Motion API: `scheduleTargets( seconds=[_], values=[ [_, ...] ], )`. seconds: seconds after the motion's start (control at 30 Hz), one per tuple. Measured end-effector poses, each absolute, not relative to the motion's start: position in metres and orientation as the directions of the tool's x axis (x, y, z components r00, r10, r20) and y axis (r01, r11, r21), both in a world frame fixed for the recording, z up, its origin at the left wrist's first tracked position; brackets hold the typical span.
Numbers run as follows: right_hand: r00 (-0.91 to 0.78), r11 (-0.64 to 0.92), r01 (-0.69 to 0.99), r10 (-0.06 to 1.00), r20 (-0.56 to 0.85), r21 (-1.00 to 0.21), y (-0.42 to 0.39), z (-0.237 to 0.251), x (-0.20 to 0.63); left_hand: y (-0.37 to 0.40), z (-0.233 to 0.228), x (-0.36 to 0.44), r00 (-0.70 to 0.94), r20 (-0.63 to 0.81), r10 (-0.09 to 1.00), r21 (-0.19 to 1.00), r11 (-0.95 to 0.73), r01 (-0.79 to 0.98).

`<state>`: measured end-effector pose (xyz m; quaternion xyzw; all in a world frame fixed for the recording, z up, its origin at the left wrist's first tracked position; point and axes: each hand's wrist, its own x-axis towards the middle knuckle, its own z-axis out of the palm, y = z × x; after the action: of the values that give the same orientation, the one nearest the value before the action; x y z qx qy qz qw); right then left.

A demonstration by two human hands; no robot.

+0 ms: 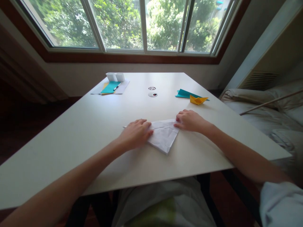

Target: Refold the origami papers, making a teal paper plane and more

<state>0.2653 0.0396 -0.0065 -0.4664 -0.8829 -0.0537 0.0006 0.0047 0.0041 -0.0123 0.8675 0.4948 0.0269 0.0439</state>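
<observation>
Room: a white table (94, 126) under a wide window, trees outside; a bed at the right edge of the frame.
Sheet: a white folded paper (164, 135) lies flat at centre frame, a triangle with its long edge running left to right along the top and its tip pointing toward the lower edge, at the person.
Left hand (135, 134): palm down, fingers loosely spread, pressing flat on the paper's left corner; nothing pinched that I can see.
Right hand (189, 120): fingers curled down on the paper's upper right corner; whether they pinch the edge or only press it cannot be told.
Key relation: the two hands sit at opposite ends of the long edge, the free tip between and below them, about equally near each.
Upper right: a yellow paper boat (198, 100) touching a teal sheet (186, 93), well apart from the hands.
Upper left: teal paper and a pen on a white sheet (111, 87), two white cups (115, 76) behind.
</observation>
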Motion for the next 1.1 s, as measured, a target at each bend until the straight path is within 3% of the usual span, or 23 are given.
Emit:
scheduleTargets(
  seconds=[0.13,0.27,0.37,0.8,1.1],
  values=[
    [-0.574,0.565,0.818,0.815,0.081,0.109,0.032,-0.009,0.253,-0.010,-0.029,0.022,0.555,-0.023,0.831,0.111,-0.550,0.828],
    [-0.735,0.741,0.670,0.670,0.104,-0.036,0.023,-0.015,0.242,-0.010,-0.033,0.022,0.576,-0.062,0.815,0.132,-0.565,0.814],
    [-0.780,0.786,0.610,0.618,0.103,-0.102,0.015,-0.019,0.234,-0.010,-0.031,0.020,0.571,-0.092,0.816,0.146,-0.556,0.818],
    [-0.724,0.713,0.681,0.689,-0.011,-0.170,0.011,-0.026,0.233,-0.009,-0.031,0.018,0.567,-0.171,0.806,0.186,-0.538,0.822],
    [-0.661,0.657,0.749,0.750,-0.022,-0.089,0.009,-0.019,0.234,-0.021,-0.019,0.016,0.412,-0.165,0.896,0.010,-0.416,0.909]
  ],
)
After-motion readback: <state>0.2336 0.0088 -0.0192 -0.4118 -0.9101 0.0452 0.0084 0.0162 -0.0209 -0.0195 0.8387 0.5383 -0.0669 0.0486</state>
